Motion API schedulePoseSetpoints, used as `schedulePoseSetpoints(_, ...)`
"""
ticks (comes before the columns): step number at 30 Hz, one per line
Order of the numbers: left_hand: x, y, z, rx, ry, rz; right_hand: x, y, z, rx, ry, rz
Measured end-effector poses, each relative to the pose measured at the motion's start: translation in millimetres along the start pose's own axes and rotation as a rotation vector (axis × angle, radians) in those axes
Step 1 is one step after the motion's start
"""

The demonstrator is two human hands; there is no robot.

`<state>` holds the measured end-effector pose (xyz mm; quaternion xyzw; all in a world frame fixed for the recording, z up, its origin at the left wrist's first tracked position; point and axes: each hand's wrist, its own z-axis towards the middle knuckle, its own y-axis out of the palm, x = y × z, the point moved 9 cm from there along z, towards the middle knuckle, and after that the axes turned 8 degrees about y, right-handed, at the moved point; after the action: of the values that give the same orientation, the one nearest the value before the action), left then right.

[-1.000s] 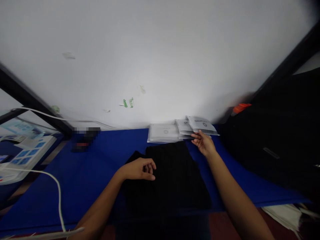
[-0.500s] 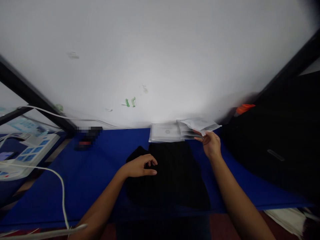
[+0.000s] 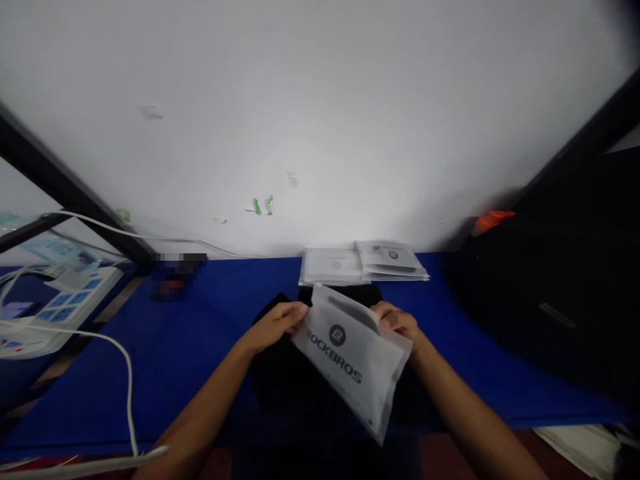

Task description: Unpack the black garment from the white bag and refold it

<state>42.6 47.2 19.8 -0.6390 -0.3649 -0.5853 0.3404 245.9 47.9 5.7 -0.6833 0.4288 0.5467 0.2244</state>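
Head view, frame centre: left hand (image 3: 273, 325) and right hand (image 3: 397, 321) pinch a frosted bag (image 3: 350, 357), fingers closed on its top corners, hiding much of the black cloth (image 3: 280, 383).

The frosted plastic pouch (image 3: 350, 360) carries the brand "ROCKBROS" in dark capitals beneath a round logo. The top pouch of the stack (image 3: 393, 257) by the wall shows print too blurred to read.

Both bare forearms reach forward and converge toward the middle. The left hand (image 3: 278, 323) is half curled, fingers pinched together at its tip, knuckles up. The right hand (image 3: 397, 322) sits level with it, fingers bent and closed in a grip, wrist straight.
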Motion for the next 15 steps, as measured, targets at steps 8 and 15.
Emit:
schedulePoseSetpoints(8,-6.1,4.8,-4.2,0.017,-0.09,-0.06,-5.5,45.1,-0.7,-0.317,0.022,-0.024)
schedulePoseSetpoints(15,-5.0,38.9,-13.9,-0.269,-0.131,-0.004,-3.4,64.0,13.3,-0.245,0.085,-0.132)
